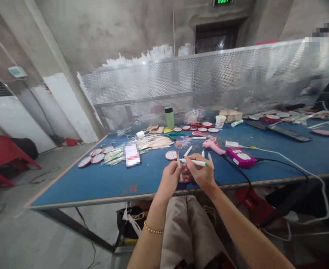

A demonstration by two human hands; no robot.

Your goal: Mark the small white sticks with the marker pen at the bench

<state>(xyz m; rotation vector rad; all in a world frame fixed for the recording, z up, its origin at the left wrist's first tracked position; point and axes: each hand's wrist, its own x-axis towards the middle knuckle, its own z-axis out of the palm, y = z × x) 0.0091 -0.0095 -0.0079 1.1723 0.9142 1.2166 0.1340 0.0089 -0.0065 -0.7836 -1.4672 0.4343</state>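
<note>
Near the table's front edge, my left hand (pixel 170 177) is closed around a flat wooden craft stick (pixel 178 157), which stands nearly upright. A white marker pen (pixel 200 163) with a green end lies across the fingers of my right hand (pixel 203 175), its tip at the stick. Just behind the hands is a round white disc with a red rim (pixel 170 155). More white pens (pixel 211 160) lie beside my right hand. Farther left, a heap of craft sticks (pixel 156 142), some with green on them, spreads over the blue table (pixel 102 188).
To the right are a pink glue gun (pixel 213 146), a purple box with cables (pixel 240 157) and a white adapter (pixel 231 144). A phone (pixel 132 155) lies left. A green bottle (pixel 169 118) and paper cup (pixel 220 121) stand before the perforated metal screen (pixel 153 89).
</note>
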